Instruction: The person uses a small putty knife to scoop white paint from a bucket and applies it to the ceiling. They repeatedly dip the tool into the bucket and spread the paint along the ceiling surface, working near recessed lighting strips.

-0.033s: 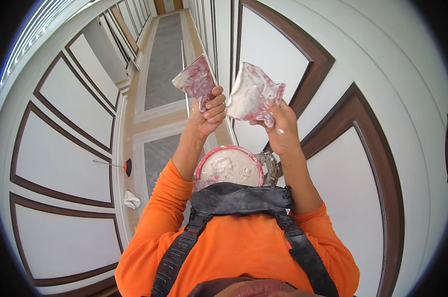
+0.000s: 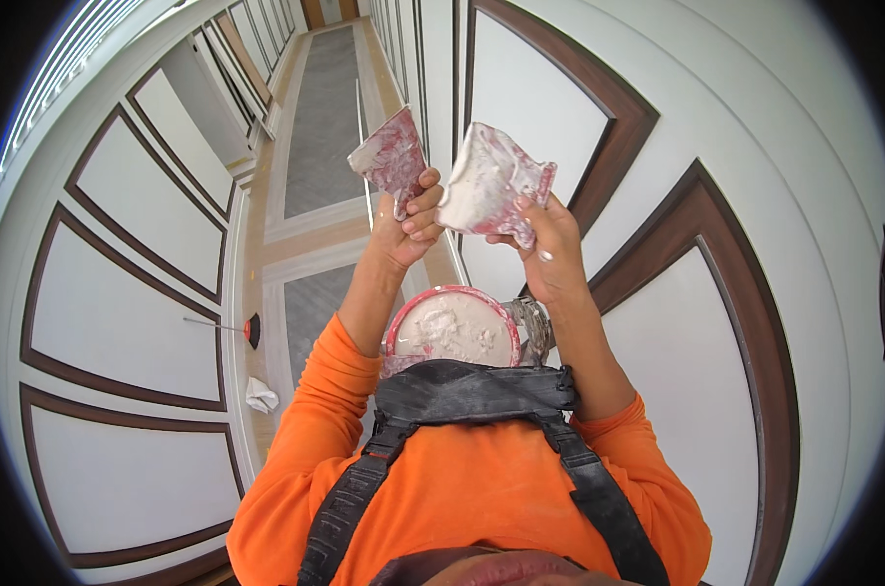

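Note:
My left hand (image 2: 410, 227) is closed round the short handle of a red putty knife (image 2: 394, 156), whose broad blade points up and is smeared with white putty. In my right hand (image 2: 552, 244) is another red putty knife (image 2: 486, 186), gripped near its handle, with a thicker layer of white putty over its blade. Both blades are raised side by side, with a narrow gap between them. Below my hands stands a red-rimmed bucket (image 2: 509, 314) holding whitish putty (image 2: 449, 327); its near side is hidden by my black chest strap.
White wall panels with dark brown mouldings (image 2: 701, 230) rise close on my right. More panelling (image 2: 120, 303) lines the left side. A grey floor runner (image 2: 317, 127) leads down the corridor. Near the left wall are a small black-and-orange brush-like thing (image 2: 253, 330) and a crumpled white piece (image 2: 261, 395).
My right hand and its putty knife have shifted slightly left, and the left putty knife a little to the right, so the blades are closer together. Both grips are unchanged.

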Available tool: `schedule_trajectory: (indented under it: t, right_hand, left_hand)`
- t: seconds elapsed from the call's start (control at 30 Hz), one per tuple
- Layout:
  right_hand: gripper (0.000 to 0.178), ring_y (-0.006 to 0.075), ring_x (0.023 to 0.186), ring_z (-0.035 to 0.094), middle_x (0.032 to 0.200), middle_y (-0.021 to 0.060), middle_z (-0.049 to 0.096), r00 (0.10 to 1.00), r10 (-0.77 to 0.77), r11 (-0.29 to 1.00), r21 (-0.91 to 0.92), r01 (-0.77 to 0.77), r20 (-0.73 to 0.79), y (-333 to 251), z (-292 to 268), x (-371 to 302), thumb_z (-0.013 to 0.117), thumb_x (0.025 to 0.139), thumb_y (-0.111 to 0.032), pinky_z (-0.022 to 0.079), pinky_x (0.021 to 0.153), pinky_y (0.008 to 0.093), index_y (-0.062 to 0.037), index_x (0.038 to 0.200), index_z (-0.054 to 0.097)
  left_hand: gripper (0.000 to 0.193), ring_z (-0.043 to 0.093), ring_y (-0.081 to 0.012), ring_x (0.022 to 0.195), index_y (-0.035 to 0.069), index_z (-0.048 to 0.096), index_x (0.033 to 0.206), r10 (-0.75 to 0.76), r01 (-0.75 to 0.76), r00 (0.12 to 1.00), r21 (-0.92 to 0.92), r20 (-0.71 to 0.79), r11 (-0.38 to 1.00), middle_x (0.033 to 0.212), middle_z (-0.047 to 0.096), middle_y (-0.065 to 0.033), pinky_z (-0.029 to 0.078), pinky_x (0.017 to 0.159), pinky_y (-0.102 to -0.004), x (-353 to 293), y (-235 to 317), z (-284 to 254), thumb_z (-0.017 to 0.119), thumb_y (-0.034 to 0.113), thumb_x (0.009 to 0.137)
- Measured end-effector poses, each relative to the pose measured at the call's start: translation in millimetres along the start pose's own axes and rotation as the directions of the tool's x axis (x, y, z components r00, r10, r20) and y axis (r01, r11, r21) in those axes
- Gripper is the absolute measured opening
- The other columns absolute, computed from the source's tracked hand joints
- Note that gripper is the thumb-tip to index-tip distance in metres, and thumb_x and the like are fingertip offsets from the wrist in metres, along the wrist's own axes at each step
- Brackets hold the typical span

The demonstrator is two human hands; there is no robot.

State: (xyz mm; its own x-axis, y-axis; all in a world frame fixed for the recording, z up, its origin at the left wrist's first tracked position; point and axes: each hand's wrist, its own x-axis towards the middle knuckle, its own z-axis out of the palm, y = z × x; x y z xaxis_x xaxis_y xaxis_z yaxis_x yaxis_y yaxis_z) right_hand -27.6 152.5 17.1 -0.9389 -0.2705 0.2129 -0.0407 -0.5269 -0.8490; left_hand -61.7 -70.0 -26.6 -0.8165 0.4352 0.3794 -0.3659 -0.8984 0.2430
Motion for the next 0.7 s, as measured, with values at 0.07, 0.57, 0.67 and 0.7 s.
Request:
schedule_trajectory:
  t: [0.07,0.57,0.67,0.7]
  right_hand:
    - [0.034,0.0209,0.098,0.070,0.117,0.0138,0.068,1.000,-0.024,1.000,0.004,0.024,0.006,0,12,4,0.055,0.102,-0.016,0.061,0.078,0.0379,0.0049,0.128,0.054]
    - [0.039,0.0155,0.114,0.061,0.127,0.0080,0.064,0.845,-0.521,0.830,0.160,0.535,-0.124,-91,16,-8,0.063,0.097,-0.005,0.049,0.099,0.0333,0.0012,0.134,0.054]
    - [0.043,0.0140,0.116,0.059,0.129,0.0071,0.062,0.553,-0.815,0.556,0.034,0.830,-0.173,-160,12,-3,0.063,0.095,0.000,0.047,0.100,0.0332,0.0004,0.137,0.052]
    - [0.047,0.0149,0.120,0.058,0.132,0.0077,0.061,0.452,-0.868,0.456,0.029,0.889,-0.206,-186,11,-10,0.063,0.094,0.003,0.046,0.103,0.0347,0.0007,0.139,0.050]
  left_hand:
    - [0.020,0.041,-0.0058,0.037,0.003,0.056,0.102,0.075,0.000,0.948,0.238,-0.310,0.971,0.064,0.053,0.0005,0.033,0.032,-0.0216,2,-6,24,0.045,0.019,0.103]
    - [0.030,0.048,-0.0107,0.047,0.011,0.061,0.082,0.738,0.211,0.641,0.973,-0.212,0.095,0.064,0.054,0.0013,0.037,0.041,-0.0280,-3,26,-71,0.053,0.033,0.102]
    - [0.031,0.046,-0.0095,0.045,0.011,0.061,0.084,0.786,0.203,0.552,0.959,-0.278,0.196,0.064,0.052,0.0014,0.034,0.035,-0.0266,-24,40,-86,0.052,0.035,0.103]
    - [0.029,0.047,-0.0098,0.046,0.010,0.061,0.087,0.749,0.197,0.586,0.951,-0.309,0.239,0.069,0.055,-0.0001,0.033,0.038,-0.0258,-20,29,-66,0.052,0.033,0.102]
